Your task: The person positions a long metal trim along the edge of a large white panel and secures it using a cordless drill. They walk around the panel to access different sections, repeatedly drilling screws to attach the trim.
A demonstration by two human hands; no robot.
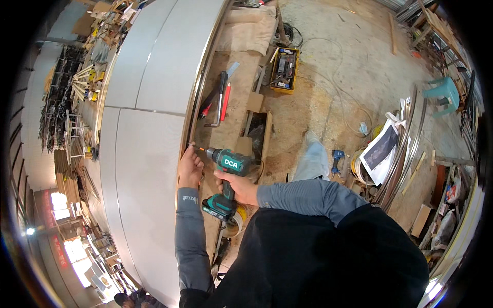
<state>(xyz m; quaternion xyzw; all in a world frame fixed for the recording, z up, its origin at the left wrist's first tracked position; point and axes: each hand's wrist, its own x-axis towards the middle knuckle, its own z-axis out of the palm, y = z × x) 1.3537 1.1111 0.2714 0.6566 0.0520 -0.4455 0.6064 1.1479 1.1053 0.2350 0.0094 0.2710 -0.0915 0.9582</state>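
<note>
A teal-and-black cordless drill (231, 162) is gripped by my right hand (241, 188), its battery hanging below. Its orange-marked bit points left at the metal edge (201, 77) of a large pale grey panel (146, 154). My left hand (190, 168) is closed in a pinch at that edge, just by the bit's tip. Whatever sits between those fingertips is too small to make out. Beyond the drill, a red pencil-like stick (226, 101) and a black-handled tool (222, 90) lie on the wooden bench (233, 128).
A yellow toolbox (285, 70) full of small items stands right of the bench. On the floor are a blue power tool (337, 161), bent strips (411, 138) and a printed sheet (379, 149). A teal stool (442, 96) stands far right. A cable (336, 77) crosses the floor.
</note>
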